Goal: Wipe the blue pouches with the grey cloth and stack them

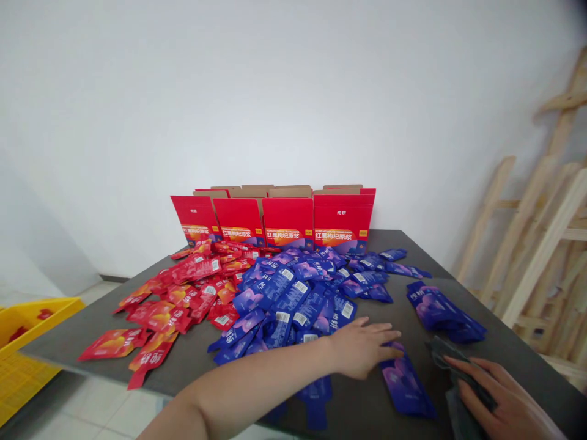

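Observation:
My left hand (367, 349) reaches across the dark table with its fingers stretched out, at the right edge of a heap of blue pouches (300, 299). Its fingers lie by the top end of a single blue pouch (407, 384) and seem to touch it. At the lower right, my right hand (498, 391) is closed around a dark grey cloth (463, 400), bunched between thumb and fingers. Beyond that cloth lies a small stack of blue pouches (443, 310). My left forearm hides part of the table front and some blue pouches beneath it.
Red pouches (183, 293) are heaped on the left of the table (389, 318). Red printed cartons (288, 221) with raised flaps stand along the back by the wall. A yellow crate (32, 354) is at the left; wooden frames (541, 232) lean at the right.

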Available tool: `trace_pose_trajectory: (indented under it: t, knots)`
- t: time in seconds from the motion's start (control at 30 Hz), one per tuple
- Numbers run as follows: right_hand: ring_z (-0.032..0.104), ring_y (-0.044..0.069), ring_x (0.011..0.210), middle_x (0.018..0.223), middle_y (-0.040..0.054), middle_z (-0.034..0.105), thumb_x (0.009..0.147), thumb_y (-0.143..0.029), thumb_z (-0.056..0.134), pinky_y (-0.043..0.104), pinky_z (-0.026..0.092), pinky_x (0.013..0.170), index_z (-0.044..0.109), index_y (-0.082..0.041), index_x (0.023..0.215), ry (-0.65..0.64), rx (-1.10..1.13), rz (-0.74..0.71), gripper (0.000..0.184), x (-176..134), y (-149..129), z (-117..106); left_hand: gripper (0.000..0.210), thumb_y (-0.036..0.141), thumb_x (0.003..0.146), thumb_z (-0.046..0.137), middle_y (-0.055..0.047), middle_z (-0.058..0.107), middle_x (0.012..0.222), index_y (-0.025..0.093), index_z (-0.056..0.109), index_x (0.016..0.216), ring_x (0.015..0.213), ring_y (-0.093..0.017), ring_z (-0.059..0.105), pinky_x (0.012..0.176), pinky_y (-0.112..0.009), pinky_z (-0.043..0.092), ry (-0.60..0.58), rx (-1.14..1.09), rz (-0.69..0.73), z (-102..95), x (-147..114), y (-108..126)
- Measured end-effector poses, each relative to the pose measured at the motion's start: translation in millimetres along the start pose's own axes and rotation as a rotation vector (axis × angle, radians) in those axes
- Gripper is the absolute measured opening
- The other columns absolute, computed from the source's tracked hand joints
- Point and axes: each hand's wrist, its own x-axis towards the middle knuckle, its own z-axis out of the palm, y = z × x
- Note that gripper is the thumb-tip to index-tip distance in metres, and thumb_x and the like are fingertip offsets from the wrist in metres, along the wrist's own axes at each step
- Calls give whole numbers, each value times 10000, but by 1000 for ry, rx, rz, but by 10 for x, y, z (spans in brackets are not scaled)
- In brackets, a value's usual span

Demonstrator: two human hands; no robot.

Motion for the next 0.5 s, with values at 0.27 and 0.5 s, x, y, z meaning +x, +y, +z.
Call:
trace_pose_trajectory:
  t: [0.27, 0.5]
  knots:
    - [651, 280, 1121, 1196, 143, 645, 964, -459, 360, 482, 551, 957, 689, -189, 1229, 86, -153, 41, 501, 182, -663, -130, 508, 595, 953, 561, -133, 694, 1100, 111, 684, 1044, 1073, -299, 650, 903, -425, 535, 31, -66, -319, 219, 5, 485]
    - [662, 229, 1030, 1193, 85, 690, 867, -212, 515, 349, 582, 814, 740, -272, 1151, 43, -266, -243, 366, 93, -1045, 344, 618, 470, 992, 482, -235, 497, 1497, 26, 494, 1422, 1416, -353, 453, 1190, -505, 338, 36, -161, -424, 301, -338, 694]
